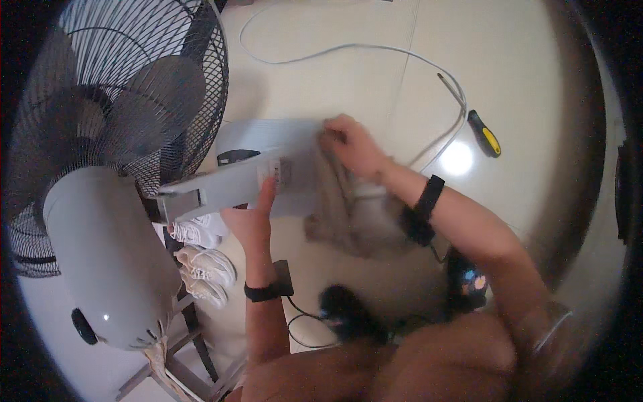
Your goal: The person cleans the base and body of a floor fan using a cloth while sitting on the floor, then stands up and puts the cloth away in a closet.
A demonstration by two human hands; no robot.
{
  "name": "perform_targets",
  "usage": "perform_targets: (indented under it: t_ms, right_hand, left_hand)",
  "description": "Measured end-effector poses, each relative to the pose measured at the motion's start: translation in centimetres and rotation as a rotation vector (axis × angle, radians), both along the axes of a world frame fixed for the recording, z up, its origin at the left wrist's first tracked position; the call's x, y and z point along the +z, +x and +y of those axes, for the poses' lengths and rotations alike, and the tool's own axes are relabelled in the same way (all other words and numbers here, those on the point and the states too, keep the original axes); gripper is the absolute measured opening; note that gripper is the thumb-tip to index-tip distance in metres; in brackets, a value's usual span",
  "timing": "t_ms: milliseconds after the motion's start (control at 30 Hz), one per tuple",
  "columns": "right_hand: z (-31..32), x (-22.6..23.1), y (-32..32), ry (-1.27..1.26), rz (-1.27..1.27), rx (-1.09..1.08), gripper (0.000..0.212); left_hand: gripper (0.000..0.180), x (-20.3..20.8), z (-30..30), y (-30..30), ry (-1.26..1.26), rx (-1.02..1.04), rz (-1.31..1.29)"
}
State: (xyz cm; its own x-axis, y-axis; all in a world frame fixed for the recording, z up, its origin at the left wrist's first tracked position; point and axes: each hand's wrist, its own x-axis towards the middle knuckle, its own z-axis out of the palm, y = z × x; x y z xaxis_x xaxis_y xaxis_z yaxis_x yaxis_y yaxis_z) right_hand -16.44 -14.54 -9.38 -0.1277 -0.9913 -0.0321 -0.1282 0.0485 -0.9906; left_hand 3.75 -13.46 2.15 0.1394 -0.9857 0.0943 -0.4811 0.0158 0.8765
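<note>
My left hand [253, 224] grips a light grey, flat-sided column [231, 184], thumb along its top and the other fingers mostly hidden. This column carries a small white label and a metal-edged end close to the fan. Behind it spreads a broad grey plate [268, 128] with a black oval part [238, 157]; how the two join is unclear. My right hand [355, 144] is closed on a brownish-grey cloth [341, 201] at the plate's right edge. The cloth hangs down toward me and is blurred.
A large grey fan [100, 234] with a black grille fills the left side. White sneakers [204, 271] sit beside it on the tiled floor [348, 80]. A white cable [355, 45] curves past a yellow-and-black screwdriver [483, 134]. Dark footwear [351, 311] shows below.
</note>
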Motion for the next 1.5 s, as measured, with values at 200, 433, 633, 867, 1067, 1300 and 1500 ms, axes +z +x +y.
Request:
perform_targets:
  t_ms: [200,433,633,867,1067,1300,1500]
  right_hand:
    - [-3.8,-0.5,1.0,-0.253,0.241,0.191,0.02]
    - [-6.6,1.4,0.8,-0.37,0.554,0.455,0.017]
    - [-7.0,1.1,4.3,-0.428,0.499,0.389,0.014]
    - [-11.6,-0.8,6.6,-0.381,0.496,0.535,0.011]
    - [-9.2,0.2,1.7,-0.618,0.332,0.618,0.014]
    - [-11.5,1.0,5.6,-0.477,0.476,0.639,0.016]
    - [-12.2,-1.7,6.6,-0.437,0.378,0.592,0.013]
  left_hand:
    - [0.052,-1.8,-0.4,1.3,-0.096,-0.073,-0.217]
    - [0.061,-1.1,0.3,0.6,-0.071,-0.031,-0.301]
    - [0.061,-2.1,0.3,0.7,-0.124,-0.006,-0.22]
    - [0.062,-2.2,0.2,0.1,-0.096,0.017,-0.169]
    - [0.064,-2.3,0.2,1.9,-0.096,-0.061,-0.379]
    - [0.066,-3.6,0.4,0.8,-0.065,0.083,0.1]
    - [0.059,-2.1,0.1,-0.5,-0.147,-0.041,-0.126]
